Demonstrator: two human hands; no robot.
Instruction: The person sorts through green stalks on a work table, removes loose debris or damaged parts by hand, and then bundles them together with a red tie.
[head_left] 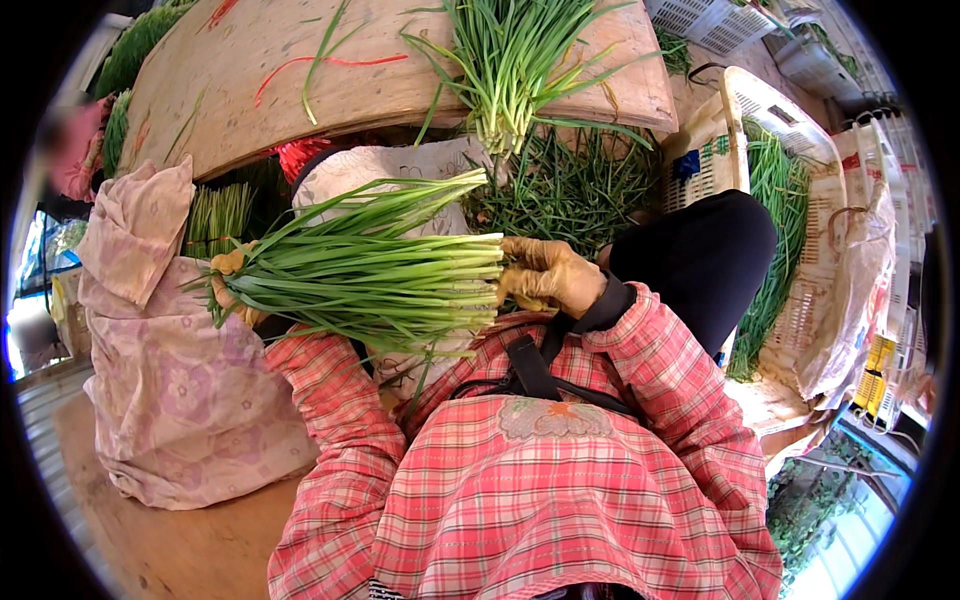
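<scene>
A bunch of garlic chives (pixel 380 270) lies sideways across my lap, pale cut ends to the right and green tips to the left. My left hand (pixel 232 285), in a tan glove, is wrapped round the leafy end; leaves cover part of its fingers. At the pale ends, my gloved right hand (pixel 555 275) has its fingers curled against the stalks. A few stalks angle up apart from the main bunch. Ahead on the wooden board, another pile of chives (pixel 510 70) rests with its pale ends over the near edge.
A red tie strip (pixel 330 63) lies on the wooden board (pixel 220 90). Loose green leaves (pixel 570 185) are heaped below its edge. At right stands a white plastic crate (pixel 790 90) holding chives. A flowered cloth (pixel 190 390) drapes at left, near upright chive bundles (pixel 218 215).
</scene>
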